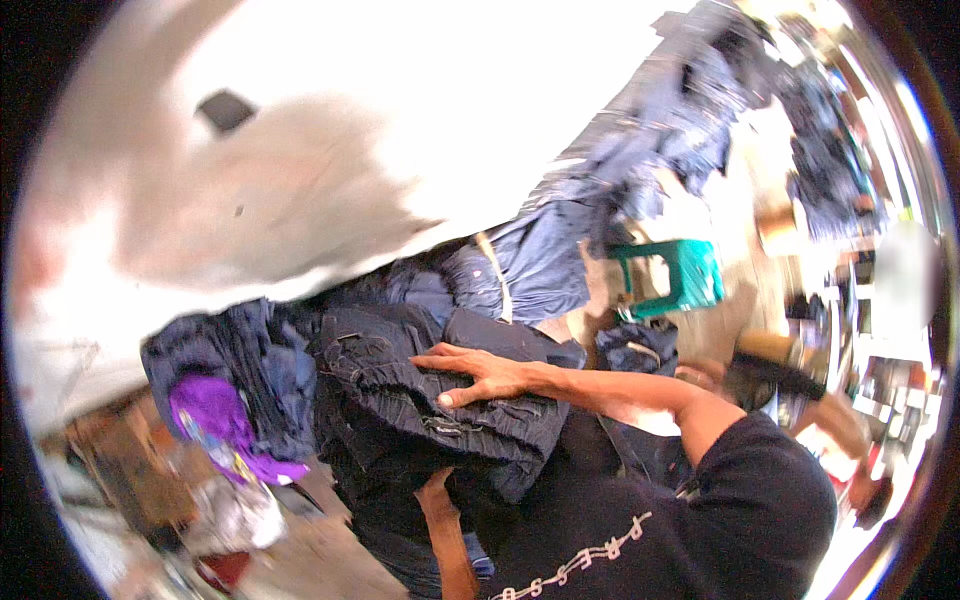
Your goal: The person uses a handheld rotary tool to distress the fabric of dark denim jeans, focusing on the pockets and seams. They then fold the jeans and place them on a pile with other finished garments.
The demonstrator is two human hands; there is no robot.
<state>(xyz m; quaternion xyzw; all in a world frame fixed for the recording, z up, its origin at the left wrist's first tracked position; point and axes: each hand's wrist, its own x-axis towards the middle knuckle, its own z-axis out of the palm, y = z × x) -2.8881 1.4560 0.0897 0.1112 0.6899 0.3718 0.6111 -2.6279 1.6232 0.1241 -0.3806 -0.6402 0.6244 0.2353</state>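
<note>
A: How are the hands placed?

B: The right hand lies on a bunched black cloth garment with a gathered waistband, fingers spread and flat rather than clenched. The bare left forearm goes in beneath it; the left hand is covered, so I can't tell whether it grips.

A: Where is the garment?

B: Against the person's black cotton T-shirt, just off the near edge of a broad white surface. Glare washes that out; it is probably a tabletop. I count 1 dark grey four-sided patch toward its left end.

A: What follows that near edge?

B: Heaped blue cloth garments, blurring toward the far right end, with 1 pale strip across them. By the left end are dark blue garments and a shiny purple cloth.

A: And the room?

B: Right of the edge, 1 green plastic stool stands on a pale brown floor, a dark cloth bundle just beside it. Below the left end sits a crumpled white bag.
</note>
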